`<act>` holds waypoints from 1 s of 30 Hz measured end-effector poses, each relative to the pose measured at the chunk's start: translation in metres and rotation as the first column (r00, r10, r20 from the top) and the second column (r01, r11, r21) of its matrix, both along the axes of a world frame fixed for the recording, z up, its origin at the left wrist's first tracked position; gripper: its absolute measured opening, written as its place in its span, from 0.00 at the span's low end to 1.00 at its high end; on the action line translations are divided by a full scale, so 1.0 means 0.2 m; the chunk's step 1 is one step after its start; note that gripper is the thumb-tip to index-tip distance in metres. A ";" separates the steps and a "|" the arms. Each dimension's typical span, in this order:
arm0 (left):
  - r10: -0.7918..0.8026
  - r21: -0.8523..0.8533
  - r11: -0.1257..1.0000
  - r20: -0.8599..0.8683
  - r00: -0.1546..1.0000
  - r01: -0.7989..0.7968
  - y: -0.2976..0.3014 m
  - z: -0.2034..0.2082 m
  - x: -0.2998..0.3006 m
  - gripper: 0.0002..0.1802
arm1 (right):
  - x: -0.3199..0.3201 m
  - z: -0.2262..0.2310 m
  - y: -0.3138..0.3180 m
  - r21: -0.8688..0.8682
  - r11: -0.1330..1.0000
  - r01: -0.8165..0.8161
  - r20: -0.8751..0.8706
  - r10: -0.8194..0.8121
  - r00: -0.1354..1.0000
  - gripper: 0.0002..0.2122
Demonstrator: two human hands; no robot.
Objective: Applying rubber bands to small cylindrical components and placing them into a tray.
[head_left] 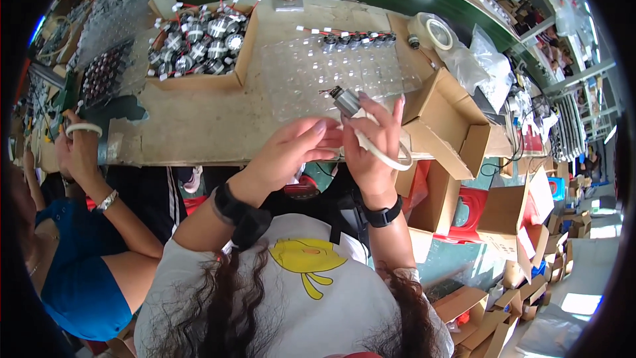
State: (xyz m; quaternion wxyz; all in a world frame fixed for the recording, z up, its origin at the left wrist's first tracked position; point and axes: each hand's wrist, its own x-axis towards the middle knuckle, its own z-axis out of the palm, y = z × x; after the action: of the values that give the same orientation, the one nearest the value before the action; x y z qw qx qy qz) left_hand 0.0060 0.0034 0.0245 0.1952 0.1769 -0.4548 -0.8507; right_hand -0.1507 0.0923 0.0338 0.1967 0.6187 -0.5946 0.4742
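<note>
Half-closed grip, R hand [376, 137]: metal cyl. [348, 102] (prob. motor)

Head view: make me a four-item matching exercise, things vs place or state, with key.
Things
1. Clear plastic tray
2. Silver cylinder
3. Left cardboard box
4. Metal block

Place or state
A. Heaped with black-and-silver parts
B. Near the far edge of the workbench
C. Carries a row of small dark parts along its far side
D. In the grip of the right hand

Pairs: 1-C, 2-D, 3-A, 4-B
</note>
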 end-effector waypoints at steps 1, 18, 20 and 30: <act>0.003 0.001 1.000 -0.084 0.996 -0.003 -0.01 0.01 -0.03 0.19 | 0.01 -0.01 0.00 0.016 1.000 -0.011 -0.080 0.012 0.997 0.13; -0.048 -0.259 0.966 -0.243 0.969 -0.017 -0.02 -0.01 -0.02 0.21 | -0.05 0.16 0.11 0.280 0.883 -0.376 0.308 0.289 0.907 0.04; -0.039 -0.254 0.967 -0.249 0.968 -0.027 -0.01 -0.02 -0.01 0.21 | -0.05 0.18 0.12 0.283 0.878 -0.386 0.306 0.298 0.904 0.04; 0.028 -0.117 0.992 -0.193 0.981 -0.052 0.01 -0.01 -0.03 0.25 | -0.04 0.14 0.09 0.245 0.879 -0.410 0.357 0.312 0.880 0.04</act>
State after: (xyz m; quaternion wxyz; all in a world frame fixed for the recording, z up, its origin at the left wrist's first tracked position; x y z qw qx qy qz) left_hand 0.0000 0.0062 0.0217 0.2654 0.0916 -0.4812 -0.8304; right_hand -0.1579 0.1098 0.0613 -0.0918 0.6615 -0.5579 0.4927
